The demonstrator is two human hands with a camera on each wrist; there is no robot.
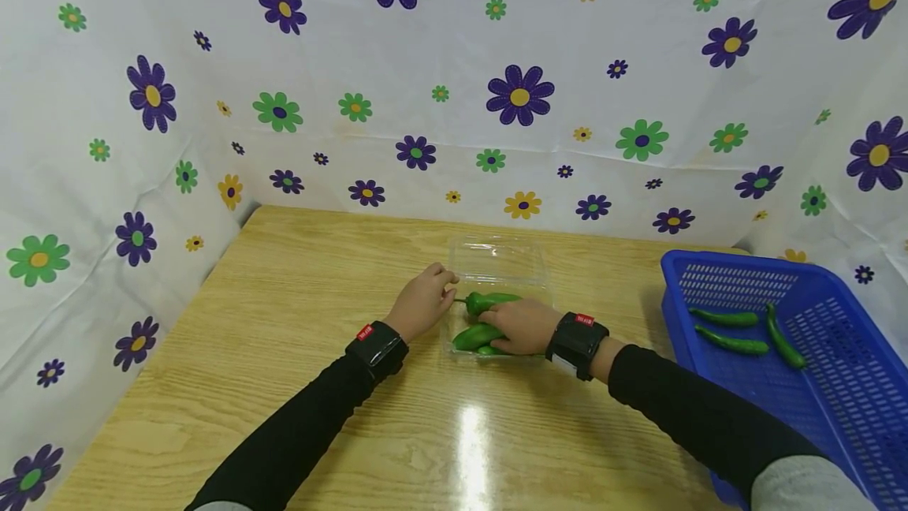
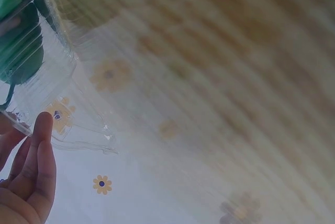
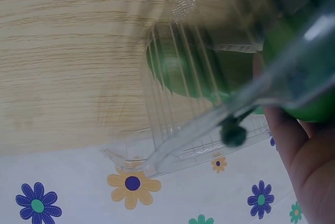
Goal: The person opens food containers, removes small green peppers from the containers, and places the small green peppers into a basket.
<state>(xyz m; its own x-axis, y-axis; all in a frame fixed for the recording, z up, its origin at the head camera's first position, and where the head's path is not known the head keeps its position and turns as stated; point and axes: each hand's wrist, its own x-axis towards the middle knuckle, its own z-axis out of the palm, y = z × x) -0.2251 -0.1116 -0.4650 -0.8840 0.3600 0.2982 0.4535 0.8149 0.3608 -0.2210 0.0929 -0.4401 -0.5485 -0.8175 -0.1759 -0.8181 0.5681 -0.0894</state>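
While both hands steady clear box, peppers under right

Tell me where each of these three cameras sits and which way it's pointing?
Head: worn on the head, looking down at the wooden table; both black sleeves, left hand and right hand show.
Left wrist: beside the clear plastic clamshell box; fingers show.
Right wrist: close on the green peppers in that box; fingers show.
All share box and peppers.
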